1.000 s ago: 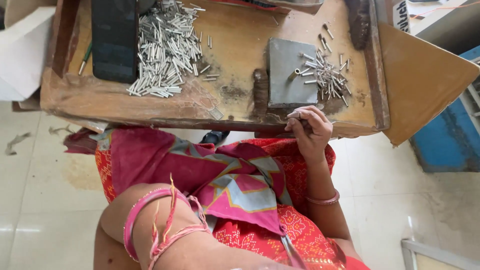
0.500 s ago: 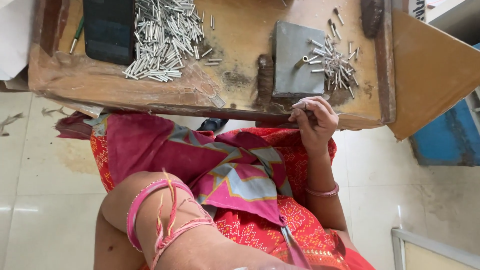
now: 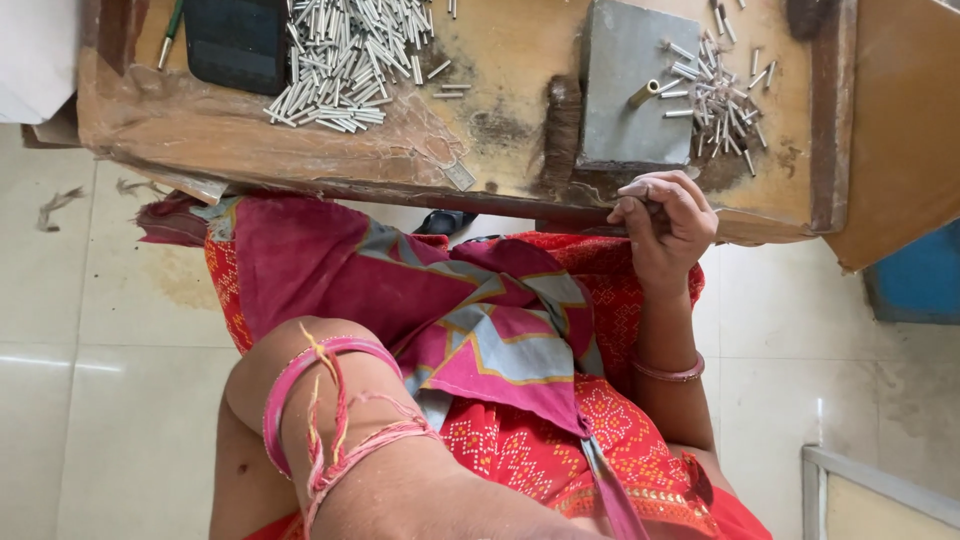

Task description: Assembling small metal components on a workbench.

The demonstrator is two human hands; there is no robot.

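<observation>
The right hand [image 3: 668, 218] rests curled at the near edge of the wooden bench [image 3: 500, 60], its grip pinching a thin metal pin, barely visible. Just beyond lies a grey metal block [image 3: 625, 90] beside scattered pins [image 3: 715, 85]. Far left, a larger pin heap [image 3: 345, 55] adjoins a dark phone [image 3: 235, 40]. The left hand is hidden.

a small, thin, dark metal piece [image 3: 648, 207], mostly hidden, sits pinched in the curled fingers of the right hand [image 3: 668, 225] at the worn wooden workbench's [image 3: 500, 60] near edge, just below the grey metal block [image 3: 628, 85].
</observation>
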